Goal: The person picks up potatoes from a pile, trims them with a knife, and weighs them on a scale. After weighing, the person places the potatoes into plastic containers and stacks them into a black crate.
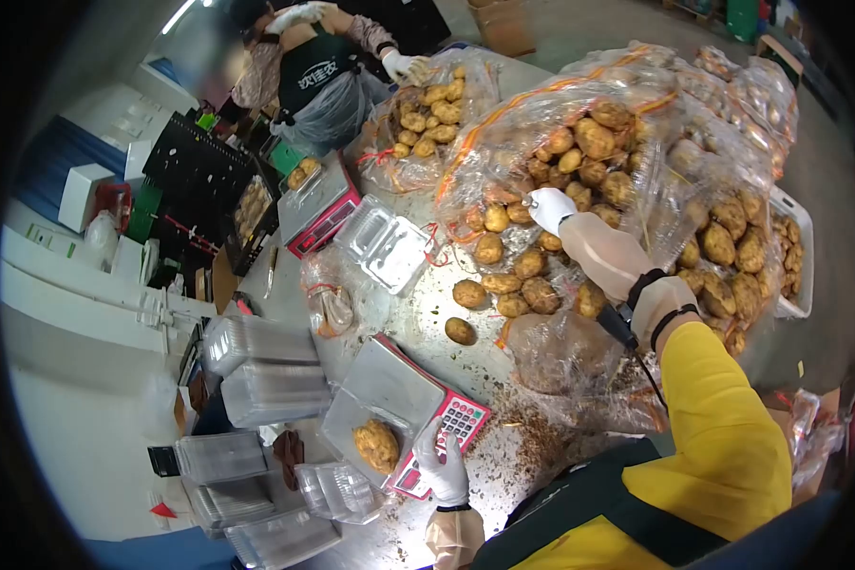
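Observation:
My left hand (441, 467), in a white glove, rests at the front edge of a red-and-silver digital scale (387, 388), beside its keypad. Its fingers are apart and hold nothing. One large potato (376, 446) lies on the scale's plate, left of this hand. Across the table my right hand (550, 209), also white-gloved, is at the mouth of a big clear plastic bag (503, 123) full of potatoes (594, 140). The fingers there are curled closed among the potatoes, close to one potato (520, 213); what they grip is hidden. Loose potatoes (540, 294) lie below that hand.
Stacked clear plastic boxes (261, 366) stand at the left, with an open clamshell box (386, 245) farther back. A co-worker in a dark apron (315, 81) stands behind a second scale (318, 204). Dirt crumbs (532, 427) litter the metal table. A white crate (805, 252) stands right.

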The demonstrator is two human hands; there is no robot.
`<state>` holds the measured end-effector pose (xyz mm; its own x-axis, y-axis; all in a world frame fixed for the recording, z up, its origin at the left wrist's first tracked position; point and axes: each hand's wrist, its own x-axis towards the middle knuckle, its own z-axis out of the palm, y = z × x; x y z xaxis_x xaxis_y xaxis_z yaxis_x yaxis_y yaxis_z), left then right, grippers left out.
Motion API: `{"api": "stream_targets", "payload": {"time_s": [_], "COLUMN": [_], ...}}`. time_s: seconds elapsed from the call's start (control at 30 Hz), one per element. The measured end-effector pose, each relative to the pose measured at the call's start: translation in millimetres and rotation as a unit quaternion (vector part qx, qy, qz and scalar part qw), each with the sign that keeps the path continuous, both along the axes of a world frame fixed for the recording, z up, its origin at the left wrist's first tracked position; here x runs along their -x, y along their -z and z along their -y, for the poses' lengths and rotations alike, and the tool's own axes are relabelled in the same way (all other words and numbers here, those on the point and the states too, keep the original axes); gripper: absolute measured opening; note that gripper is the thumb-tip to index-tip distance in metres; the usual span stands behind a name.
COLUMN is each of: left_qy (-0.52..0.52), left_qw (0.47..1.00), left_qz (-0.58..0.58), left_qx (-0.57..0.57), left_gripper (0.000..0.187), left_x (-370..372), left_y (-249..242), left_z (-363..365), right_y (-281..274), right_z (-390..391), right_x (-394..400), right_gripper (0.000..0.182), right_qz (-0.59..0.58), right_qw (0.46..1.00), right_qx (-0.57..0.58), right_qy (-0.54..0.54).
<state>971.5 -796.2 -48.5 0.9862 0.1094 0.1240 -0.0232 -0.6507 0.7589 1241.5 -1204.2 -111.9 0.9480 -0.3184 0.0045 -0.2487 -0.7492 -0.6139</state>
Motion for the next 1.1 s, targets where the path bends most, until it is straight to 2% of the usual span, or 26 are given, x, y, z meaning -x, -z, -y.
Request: {"api": "stream_targets", "payload": {"time_s": [0.17,0.3,0.33,0.4,0.43,0.47,0.5,0.57,0.6,0.63,0.67,0.7,0.77,0.8,0.87,0.97,1.0,1.1], "left_qy": [0.005,-0.043,-0.050,-0.059,-0.031,-0.023,-0.015,-0.021,-0.025,-0.029,-0.023,-0.032,-0.048,-0.052,-0.036,-0.021,-0.017,-0.024], "left_qw": [0.999,0.993,0.991,0.989,0.993,0.995,0.996,0.995,0.994,0.993,0.994,0.994,0.992,0.990,0.991,0.989,0.989,0.988], "left_qz": [-0.039,-0.109,-0.121,-0.132,-0.107,-0.095,-0.085,-0.095,-0.102,-0.110,-0.107,-0.108,-0.113,-0.126,-0.121,-0.125,-0.122,-0.123], "left_qx": [-0.014,0.011,0.012,0.041,0.028,0.028,0.028,0.031,0.023,0.016,0.002,0.010,0.026,0.038,0.050,0.081,0.087,0.092], "left_gripper": [0.033,0.033,0.033,0.032,0.031,0.031,0.031,0.031,0.031,0.031,0.032,0.032,0.033,0.032,0.032,0.032,0.033,0.032], "left_x": [-2,-11,-13,-18,-19,-19,-20,-23,-25,-22,-23,-23,-22,-25,-28,-33,-33,-33], "left_y": [12,4,4,7,12,16,18,21,18,14,16,19,27,25,25,18,17,21], "left_z": [-5,3,3,4,0,-1,0,-1,-1,-4,-7,-10,-13,-8,-2,10,12,8], "right_y": [23,21,0,16,20,23,16,-29,-38,-52,-31,-61,-83,-82,-56,-33,-31,-12], "right_z": [-33,-48,-50,-62,-71,-80,-94,-92,-81,-65,-40,-20,5,16,39,46,45,38], "right_x": [-58,-103,-111,-128,-141,-154,-167,-183,-198,-204,-235,-219,-201,-184,-189,-175,-171,-185], "right_gripper": [0.024,0.025,0.044,0.062,0.070,0.078,0.084,0.085,0.080,0.061,0.036,0.022,0.030,0.033,0.036,0.046,0.057,0.069], "right_qz": [0.001,0.103,-0.016,0.060,0.109,0.156,0.198,0.119,0.126,0.131,0.120,0.076,-0.021,0.019,-0.092,-0.065,-0.052,-0.088], "right_qw": [0.998,0.992,0.997,0.995,0.967,0.913,0.778,0.829,0.883,0.895,0.925,0.980,0.983,0.979,0.961,0.980,0.981,0.982], "right_qx": [0.037,0.044,0.042,-0.077,-0.230,-0.377,-0.592,-0.545,-0.450,-0.423,-0.344,-0.117,0.094,0.092,0.189,0.114,0.095,0.083], "right_qy": [-0.043,-0.059,-0.068,-0.016,-0.022,-0.027,-0.064,-0.044,-0.035,-0.053,-0.109,-0.143,-0.158,-0.180,-0.177,-0.153,-0.160,-0.145]}}
